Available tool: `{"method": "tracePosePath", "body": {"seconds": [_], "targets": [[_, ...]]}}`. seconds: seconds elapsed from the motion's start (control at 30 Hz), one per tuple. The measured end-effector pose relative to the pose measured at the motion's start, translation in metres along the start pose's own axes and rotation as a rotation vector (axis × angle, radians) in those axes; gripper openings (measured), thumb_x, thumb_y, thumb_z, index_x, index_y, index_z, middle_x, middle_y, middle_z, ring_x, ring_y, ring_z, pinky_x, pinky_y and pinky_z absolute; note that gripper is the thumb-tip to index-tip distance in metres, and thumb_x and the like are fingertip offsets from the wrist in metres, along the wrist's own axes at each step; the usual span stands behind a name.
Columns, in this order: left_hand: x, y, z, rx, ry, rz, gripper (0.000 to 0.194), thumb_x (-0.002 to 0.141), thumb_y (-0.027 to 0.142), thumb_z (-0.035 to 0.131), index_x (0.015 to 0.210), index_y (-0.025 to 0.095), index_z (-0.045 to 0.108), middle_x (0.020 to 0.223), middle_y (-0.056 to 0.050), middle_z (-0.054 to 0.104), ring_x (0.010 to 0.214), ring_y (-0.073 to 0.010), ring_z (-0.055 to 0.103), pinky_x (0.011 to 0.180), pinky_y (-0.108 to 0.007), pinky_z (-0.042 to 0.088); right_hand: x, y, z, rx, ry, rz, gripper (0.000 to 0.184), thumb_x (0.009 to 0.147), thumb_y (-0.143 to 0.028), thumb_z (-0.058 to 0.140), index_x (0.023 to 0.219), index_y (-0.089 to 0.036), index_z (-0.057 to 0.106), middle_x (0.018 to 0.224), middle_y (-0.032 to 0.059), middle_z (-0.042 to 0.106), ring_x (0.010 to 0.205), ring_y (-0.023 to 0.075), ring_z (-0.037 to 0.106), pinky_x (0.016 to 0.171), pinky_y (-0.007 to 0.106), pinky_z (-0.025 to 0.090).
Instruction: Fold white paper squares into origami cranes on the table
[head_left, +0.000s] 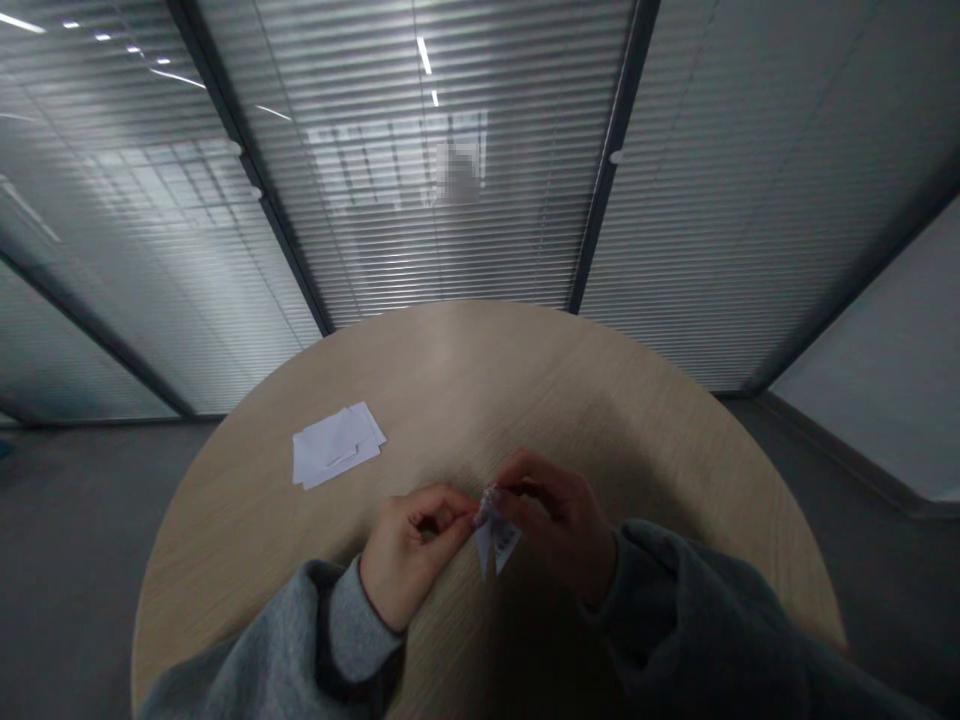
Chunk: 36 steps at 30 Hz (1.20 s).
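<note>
Between my two hands is a small piece of white paper [504, 542], bunched at its top, with two pointed flaps hanging down. Dark print shows on the right flap. My left hand [412, 548] pinches the bunched part from the left with thumb and forefinger. From the other side, my right hand [562, 522] closes its fingertips on the same part and covers some of it. To the left, beyond my left hand, a few overlapping white paper sheets [334, 445] lie flat on the table.
The round wooden table [450, 370] carries the paper and ends in a curved far edge. Behind it stand glass panels with blinds [465, 255] and dark frames. Grey floor [82, 520] shows on both sides, and a pale wall [892, 380] is at the right.
</note>
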<state>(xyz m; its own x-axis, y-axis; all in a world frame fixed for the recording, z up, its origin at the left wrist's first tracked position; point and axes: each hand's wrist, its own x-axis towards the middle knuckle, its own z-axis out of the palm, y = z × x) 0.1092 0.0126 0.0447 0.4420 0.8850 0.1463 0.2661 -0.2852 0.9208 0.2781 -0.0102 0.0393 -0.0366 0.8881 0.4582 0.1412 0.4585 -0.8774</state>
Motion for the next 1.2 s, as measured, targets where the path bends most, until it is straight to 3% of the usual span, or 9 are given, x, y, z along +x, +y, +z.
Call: {"method": "tracePosePath", "body": {"seconds": [0.43, 0.67, 0.83, 1.2], "targets": [[-0.0001, -0.0018, 0.0021, 0.016, -0.026, 0.022, 0.022, 0.076, 0.033, 0.060, 0.069, 0.014, 0.068, 0.056, 0.000, 0.053, 0.053, -0.0135, 0.047, 0.051, -0.025, 0.037, -0.0003, -0.0046, -0.0009, -0.106, -0.011, -0.056, 0.017, 0.081, -0.023, 0.052, 0.065, -0.019, 0.051, 0.059, -0.0024, 0.047, 0.057, 0.0115, 0.044, 0.052, 0.024, 0.039], [0.0017, -0.0023, 0.0031, -0.026, -0.020, -0.041, 0.024, 0.073, 0.036, 0.060, 0.065, 0.014, 0.065, 0.052, 0.002, 0.049, 0.048, -0.0115, 0.043, 0.047, -0.023, 0.034, 0.0001, -0.0042, -0.0024, -0.129, -0.030, -0.033, 0.017, 0.083, -0.024, 0.053, 0.067, -0.018, 0.054, 0.061, -0.0006, 0.051, 0.059, 0.0129, 0.048, 0.055, 0.026, 0.040], [0.0030, -0.0028, 0.0032, -0.031, 0.004, -0.007, 0.021, 0.073, 0.033, 0.060, 0.062, 0.015, 0.063, 0.051, 0.003, 0.048, 0.048, -0.0107, 0.044, 0.047, -0.022, 0.034, 0.0020, -0.0017, -0.0024, -0.279, -0.049, -0.132, 0.013, 0.081, -0.024, 0.057, 0.071, -0.018, 0.060, 0.065, 0.0010, 0.054, 0.064, 0.0150, 0.050, 0.058, 0.028, 0.041], [0.0034, -0.0025, 0.0031, -0.038, 0.011, 0.006, 0.021, 0.074, 0.033, 0.061, 0.064, 0.015, 0.063, 0.052, 0.003, 0.049, 0.048, -0.0104, 0.045, 0.047, -0.022, 0.036, 0.0024, -0.0014, -0.0023, -0.268, -0.026, -0.145, 0.020, 0.085, -0.025, 0.054, 0.066, -0.019, 0.056, 0.063, 0.0005, 0.054, 0.064, 0.0149, 0.051, 0.060, 0.027, 0.041]]}}
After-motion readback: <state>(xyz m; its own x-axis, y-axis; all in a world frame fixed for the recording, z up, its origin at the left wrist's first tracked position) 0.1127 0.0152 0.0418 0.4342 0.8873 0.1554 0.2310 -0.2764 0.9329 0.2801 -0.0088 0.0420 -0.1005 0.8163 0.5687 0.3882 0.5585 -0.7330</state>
